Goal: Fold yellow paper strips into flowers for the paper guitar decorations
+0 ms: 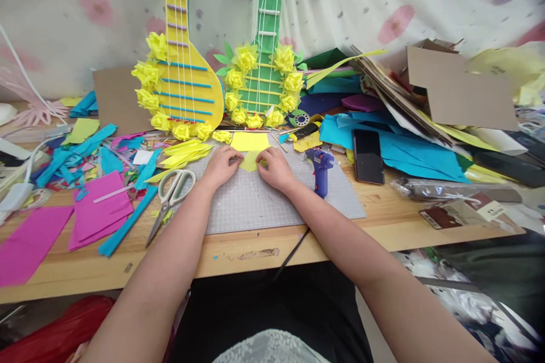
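Over the grey cutting mat [238, 210], my left hand [222, 167] and my right hand [276, 169] face each other with curled fingers. Between them is a small yellow-green piece of paper [250, 162], its left and right edges pinched at the fingertips. Just beyond it lies a flat yellow sheet [250, 141]. A blue glue gun [320, 170] stands to the right of my right wrist. Scissors with pale handles [171, 195] rest left of my left forearm, blades toward me.
Behind the mat stand a yellow paper instrument [191, 79] and a green one [261, 76], both trimmed with yellow paper flowers. Magenta sheets [102, 207] and colourful scraps crowd the left. A phone [368, 156], blue paper [417, 153] and stacked cardboard [460, 88] occupy the right.
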`<action>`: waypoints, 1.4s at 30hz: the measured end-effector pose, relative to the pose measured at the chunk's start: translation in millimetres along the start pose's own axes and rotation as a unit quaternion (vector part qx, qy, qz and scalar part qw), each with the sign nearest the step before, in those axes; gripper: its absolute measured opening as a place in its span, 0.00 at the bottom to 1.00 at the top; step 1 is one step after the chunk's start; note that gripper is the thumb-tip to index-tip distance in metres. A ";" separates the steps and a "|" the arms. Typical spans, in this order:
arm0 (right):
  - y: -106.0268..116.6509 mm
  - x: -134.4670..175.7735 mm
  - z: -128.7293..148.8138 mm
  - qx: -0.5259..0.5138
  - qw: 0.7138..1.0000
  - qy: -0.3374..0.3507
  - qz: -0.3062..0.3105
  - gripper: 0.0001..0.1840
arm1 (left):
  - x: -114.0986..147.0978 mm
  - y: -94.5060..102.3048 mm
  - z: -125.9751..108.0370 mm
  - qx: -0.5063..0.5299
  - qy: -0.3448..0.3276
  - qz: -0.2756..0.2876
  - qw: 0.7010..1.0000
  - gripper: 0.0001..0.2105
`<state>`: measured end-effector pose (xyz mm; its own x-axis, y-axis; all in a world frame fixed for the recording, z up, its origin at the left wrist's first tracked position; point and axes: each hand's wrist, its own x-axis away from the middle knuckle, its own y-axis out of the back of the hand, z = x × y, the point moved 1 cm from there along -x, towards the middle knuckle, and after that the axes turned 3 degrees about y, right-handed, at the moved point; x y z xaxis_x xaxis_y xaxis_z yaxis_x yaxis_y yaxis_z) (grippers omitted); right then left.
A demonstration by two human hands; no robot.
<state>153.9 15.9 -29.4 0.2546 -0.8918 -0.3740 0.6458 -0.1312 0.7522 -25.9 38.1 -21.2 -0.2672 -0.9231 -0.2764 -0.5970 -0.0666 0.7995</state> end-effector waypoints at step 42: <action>-6.8 -2.8 -0.1 -0.145 0.987 0.036 0.062 0.14 | 6.8 -4.5 -2.8 0.198 0.018 0.085 0.976 0.14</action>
<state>148.9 19.4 -33.5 0.3894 -0.8583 -0.3344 0.7820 0.1162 0.6123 -22.9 31.0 -25.2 -0.3655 -0.9213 -0.1325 -0.7942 0.2344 0.5606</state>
